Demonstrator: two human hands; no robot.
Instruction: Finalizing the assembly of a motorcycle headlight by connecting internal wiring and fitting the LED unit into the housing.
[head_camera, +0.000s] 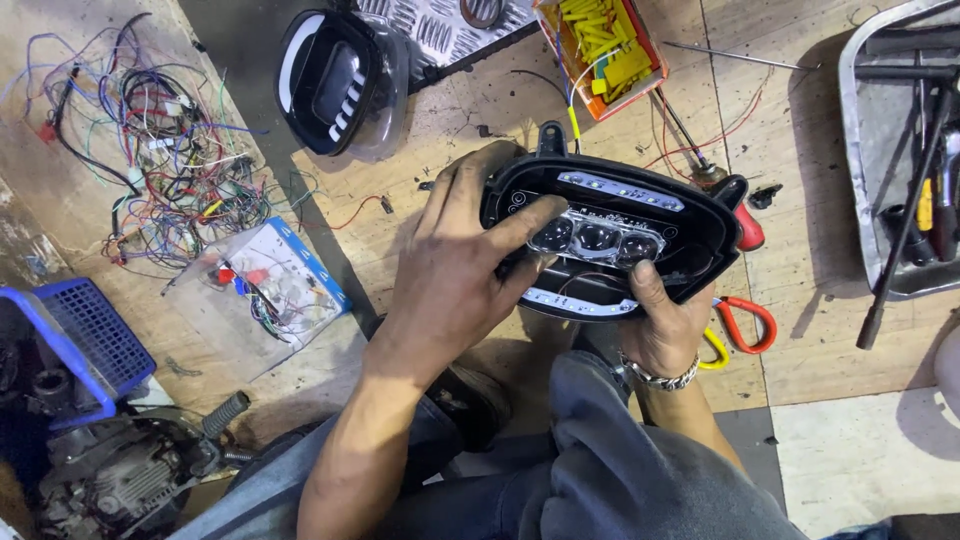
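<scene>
A black headlamp housing, oval and fitted with a row of three round lenses and pale light strips above and below them, is held up over a wooden floor, just above the person's knees; the left hand wraps its left end, fingers curled over the rim and the thumb laid across the front toward the lenses; the right hand grips the lower edge from beneath, thumb pressed up on the front face beside the lower strip, a metal bracelet at the wrist. Just beneath the housing, scissor handles in red and yellow lie on the floor; a red-handled tool shows behind its right end. Farther up sits an orange tray of yellow connectors, and to its left a second lamp unit with a clear cover. At the right edge a metal tray holds dark tools. To the left lie a clear plastic bag of small parts, a tangle of coloured wires, and a blue crate.
</scene>
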